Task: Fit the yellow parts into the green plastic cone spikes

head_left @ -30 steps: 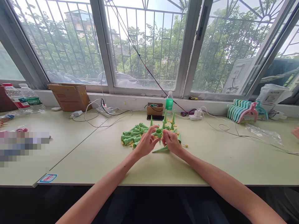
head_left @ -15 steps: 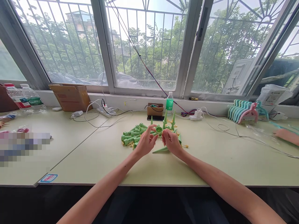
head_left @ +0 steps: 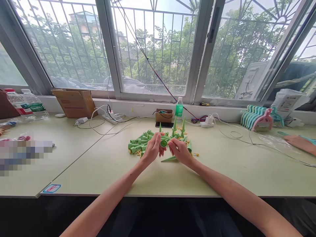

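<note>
Just one head-worn cam, looking forward and slightly down over the table [head_left: 118,171] toward the windows [head_left: 153,49], hands mid-frame at arm's reach.

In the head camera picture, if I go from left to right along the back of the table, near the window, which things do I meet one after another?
Water bottles → cardboard box → white power strip → small brown box → green-label bottle → white charger → stack of pastel plastic pieces → another person's hand.
</note>
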Demonstrator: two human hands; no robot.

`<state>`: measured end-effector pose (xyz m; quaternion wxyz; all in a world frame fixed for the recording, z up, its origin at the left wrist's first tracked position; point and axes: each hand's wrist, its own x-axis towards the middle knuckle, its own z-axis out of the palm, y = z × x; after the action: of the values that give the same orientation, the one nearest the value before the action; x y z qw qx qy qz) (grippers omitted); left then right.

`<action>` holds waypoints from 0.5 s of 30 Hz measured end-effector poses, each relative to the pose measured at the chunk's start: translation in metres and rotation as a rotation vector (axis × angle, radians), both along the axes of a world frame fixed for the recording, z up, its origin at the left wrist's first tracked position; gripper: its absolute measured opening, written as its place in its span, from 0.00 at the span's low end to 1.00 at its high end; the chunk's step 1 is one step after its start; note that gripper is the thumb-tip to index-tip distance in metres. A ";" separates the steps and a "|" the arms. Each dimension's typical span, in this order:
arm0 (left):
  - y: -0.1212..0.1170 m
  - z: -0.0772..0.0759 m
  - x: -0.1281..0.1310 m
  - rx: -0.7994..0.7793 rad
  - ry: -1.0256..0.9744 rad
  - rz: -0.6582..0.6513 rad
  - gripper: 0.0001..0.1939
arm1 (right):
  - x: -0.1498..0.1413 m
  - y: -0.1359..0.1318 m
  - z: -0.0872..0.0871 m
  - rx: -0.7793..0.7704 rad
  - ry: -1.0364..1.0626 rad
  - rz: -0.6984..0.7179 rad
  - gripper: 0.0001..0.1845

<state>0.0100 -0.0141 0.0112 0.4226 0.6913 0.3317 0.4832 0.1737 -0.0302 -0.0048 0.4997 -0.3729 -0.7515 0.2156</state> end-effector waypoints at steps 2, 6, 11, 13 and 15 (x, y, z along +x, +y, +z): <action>0.000 0.001 0.000 -0.014 0.010 0.011 0.24 | 0.000 0.000 0.000 0.005 0.004 0.028 0.20; -0.001 0.002 -0.001 0.000 0.036 0.025 0.22 | 0.000 0.001 -0.001 0.007 0.009 0.059 0.20; -0.001 0.002 -0.002 0.021 0.061 0.020 0.20 | 0.000 0.003 -0.002 0.012 -0.007 0.058 0.21; -0.001 0.001 -0.002 0.032 0.073 0.023 0.20 | 0.000 0.004 -0.003 0.020 -0.007 0.056 0.20; -0.001 0.001 -0.002 0.047 0.083 0.021 0.19 | 0.000 0.005 -0.005 0.026 -0.010 0.051 0.19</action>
<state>0.0076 -0.0154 0.0124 0.3867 0.7171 0.3448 0.4662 0.1739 -0.0255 -0.0094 0.4950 -0.3482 -0.7660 0.2165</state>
